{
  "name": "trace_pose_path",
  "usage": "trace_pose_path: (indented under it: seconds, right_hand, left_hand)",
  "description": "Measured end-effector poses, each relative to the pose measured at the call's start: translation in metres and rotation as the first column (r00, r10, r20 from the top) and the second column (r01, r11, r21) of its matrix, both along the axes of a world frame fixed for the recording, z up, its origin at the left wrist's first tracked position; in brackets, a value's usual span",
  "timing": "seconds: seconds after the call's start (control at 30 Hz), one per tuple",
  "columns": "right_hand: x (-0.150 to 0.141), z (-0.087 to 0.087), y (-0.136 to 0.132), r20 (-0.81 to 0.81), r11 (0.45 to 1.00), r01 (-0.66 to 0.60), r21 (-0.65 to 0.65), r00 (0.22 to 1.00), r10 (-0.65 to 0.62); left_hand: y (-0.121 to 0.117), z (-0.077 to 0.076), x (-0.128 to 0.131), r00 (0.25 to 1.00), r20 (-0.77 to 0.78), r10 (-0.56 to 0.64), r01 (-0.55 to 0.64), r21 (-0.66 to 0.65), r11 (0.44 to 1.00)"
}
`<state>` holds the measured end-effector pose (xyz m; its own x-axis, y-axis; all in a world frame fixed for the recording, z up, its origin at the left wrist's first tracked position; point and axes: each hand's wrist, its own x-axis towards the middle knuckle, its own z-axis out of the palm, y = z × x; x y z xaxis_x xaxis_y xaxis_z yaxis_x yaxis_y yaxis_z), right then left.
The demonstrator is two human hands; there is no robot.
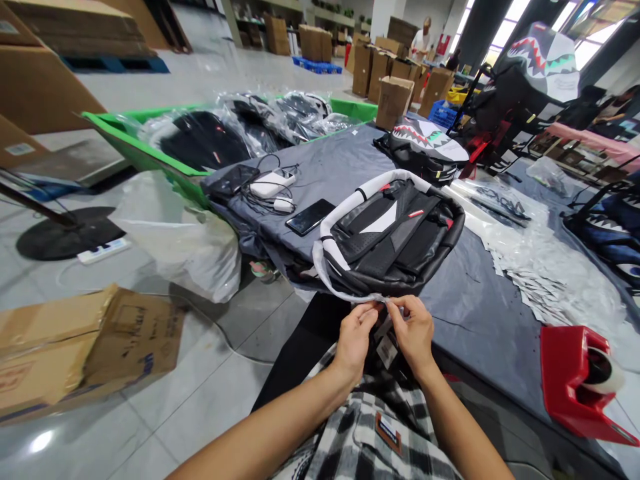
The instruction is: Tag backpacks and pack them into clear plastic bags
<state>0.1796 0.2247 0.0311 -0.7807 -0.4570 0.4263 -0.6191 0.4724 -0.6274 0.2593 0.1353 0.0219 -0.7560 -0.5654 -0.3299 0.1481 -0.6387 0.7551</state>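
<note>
A black backpack (395,233) with white and red trim lies on its back on the grey-covered table (345,160). A white paper strip (327,227) wraps round its rim. Both hands meet at the near end of the backpack. My left hand (356,331) pinches the strip's end with thumb and fingers. My right hand (414,330) pinches it from the other side, fingers closed. Hang tags (386,350) dangle just below my hands.
A red tape dispenser (580,380) stands at the right. A phone (310,217), chargers (273,183) and a shark-print backpack (425,147) lie farther back. Plastic bags and paper slips (540,273) cover the right side. A green bin (150,150) holds bagged backpacks. A cardboard box (85,347) lies on the floor.
</note>
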Motion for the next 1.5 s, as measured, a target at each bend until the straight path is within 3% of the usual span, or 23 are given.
trace_pose_path:
  seconds: [0.1, 0.17, 0.5, 0.63, 0.73, 0.87, 0.93, 1.0, 1.07, 1.1, 1.13, 1.2, 1.3, 1.5]
  right_hand:
    - [-0.003, 0.0, 0.001, 0.335, 0.993, 0.021, -0.112, 0.942, 0.018]
    - [-0.005, 0.001, 0.0, 0.438, 0.987, 0.036, -0.156, 0.898, 0.037]
    - [-0.025, -0.007, -0.006, 0.504, 0.991, 0.113, -0.067, 0.861, -0.064]
    - [-0.024, -0.008, 0.004, 0.548, 0.986, 0.071, -0.153, 0.836, 0.025]
    - [-0.016, 0.0, 0.041, 0.465, 0.969, 0.154, -0.194, 0.884, -0.048]
    - [-0.004, 0.021, 0.137, 0.353, 0.898, 0.42, -0.129, 0.866, -0.354]
    - [0.0, 0.036, 0.194, 0.241, 0.795, 0.599, -0.094, 0.789, -0.566]
    - [0.002, 0.051, 0.25, 0.121, 0.623, 0.78, -0.06, 0.625, -0.771]
    - [0.001, 0.062, 0.296, 0.087, 0.459, 0.888, -0.027, 0.46, -0.884]
    - [-0.001, 0.065, 0.313, 0.108, 0.416, 0.909, -0.008, 0.415, -0.904]
    - [-0.004, 0.065, 0.326, 0.146, 0.404, 0.914, 0.011, 0.399, -0.905]
    - [-0.012, 0.061, 0.338, 0.226, 0.436, 0.9, 0.032, 0.418, -0.88]
    - [-0.023, 0.051, 0.336, 0.288, 0.469, 0.883, 0.029, 0.442, -0.85]
    - [-0.027, 0.054, 0.331, 0.279, 0.451, 0.893, -0.012, 0.436, -0.856]
  left_hand:
    - [0.003, -0.011, -0.017, 0.983, -0.143, -0.115, 0.138, 0.165, 0.977]
    - [0.005, -0.016, -0.026, 0.964, -0.203, -0.171, 0.217, 0.23, 0.949]
    - [0.001, -0.037, -0.029, 0.941, -0.249, -0.229, 0.281, 0.199, 0.939]
    - [-0.003, -0.033, -0.032, 0.961, -0.168, -0.221, 0.244, 0.126, 0.962]
    - [-0.005, -0.027, -0.033, 0.977, -0.075, -0.201, 0.205, 0.063, 0.977]
    - [-0.003, -0.024, -0.028, 0.969, 0.085, -0.232, 0.235, -0.023, 0.972]
    - [-0.004, -0.027, -0.027, 0.964, 0.154, -0.217, 0.231, -0.078, 0.97]
    - [-0.004, -0.032, -0.029, 0.96, 0.196, -0.2, 0.224, -0.109, 0.968]
    - [-0.004, -0.035, -0.031, 0.956, 0.215, -0.197, 0.227, -0.124, 0.966]
    - [-0.003, -0.036, -0.032, 0.954, 0.222, -0.201, 0.234, -0.132, 0.963]
    - [-0.003, -0.036, -0.031, 0.952, 0.23, -0.204, 0.24, -0.144, 0.96]
    - [-0.002, -0.034, -0.03, 0.951, 0.248, -0.183, 0.23, -0.176, 0.957]
    - [-0.002, -0.03, -0.029, 0.949, 0.276, -0.155, 0.214, -0.197, 0.957]
    - [-0.003, -0.021, -0.027, 0.925, 0.345, -0.159, 0.223, -0.154, 0.963]
